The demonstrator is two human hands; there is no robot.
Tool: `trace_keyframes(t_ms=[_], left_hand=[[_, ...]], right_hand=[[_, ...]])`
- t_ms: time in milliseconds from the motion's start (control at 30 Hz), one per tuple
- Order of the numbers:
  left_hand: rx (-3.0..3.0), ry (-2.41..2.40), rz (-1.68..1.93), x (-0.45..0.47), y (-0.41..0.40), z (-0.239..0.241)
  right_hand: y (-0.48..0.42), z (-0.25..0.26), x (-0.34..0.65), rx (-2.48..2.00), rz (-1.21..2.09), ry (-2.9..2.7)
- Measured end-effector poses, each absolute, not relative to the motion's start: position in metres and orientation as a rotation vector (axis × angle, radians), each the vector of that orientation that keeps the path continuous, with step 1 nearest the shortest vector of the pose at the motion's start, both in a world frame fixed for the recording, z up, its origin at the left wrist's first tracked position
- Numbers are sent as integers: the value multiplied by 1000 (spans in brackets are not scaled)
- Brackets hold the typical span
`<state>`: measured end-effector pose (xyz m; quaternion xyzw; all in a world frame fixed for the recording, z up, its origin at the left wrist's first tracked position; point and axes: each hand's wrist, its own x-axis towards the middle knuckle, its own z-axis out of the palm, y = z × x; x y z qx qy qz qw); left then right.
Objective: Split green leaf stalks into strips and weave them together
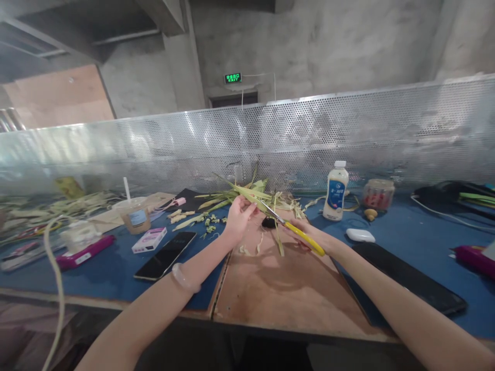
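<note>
Here, a leaf (259, 204) protrudes beyond left fingers (251, 209).

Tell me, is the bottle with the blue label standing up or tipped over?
Upright: the bottle stands on the blue tabletop, with its white cap at the top.

So the person's arms are bare right out to the edges of the view, with a slim left forearm (211, 257) and right forearm (371, 275), both narrowing toward the wrists. There's a bangle (185, 279) on the left one, a bit up from the wrist: chunky, rounded, milky white with a faint pinkish tint, kinda glassy with a soft shine. The left hand (238, 216) has slender fingers (249, 209), the right hand (310, 231) is partly hidden, and nails are too small to make out tbh
</note>
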<state>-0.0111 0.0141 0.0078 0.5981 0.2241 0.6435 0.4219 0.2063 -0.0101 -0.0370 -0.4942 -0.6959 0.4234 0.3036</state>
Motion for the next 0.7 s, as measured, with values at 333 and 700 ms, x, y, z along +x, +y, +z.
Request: trace_keyframes(t_ms=[333,700], left_hand=[[1526,590,1614,-13,18,7],[1579,573,1533,-11,17,6]], right_hand=[[-39,-5,190,-1205,1043,-1866],[-24,-22,197,-1200,983,-1901]])
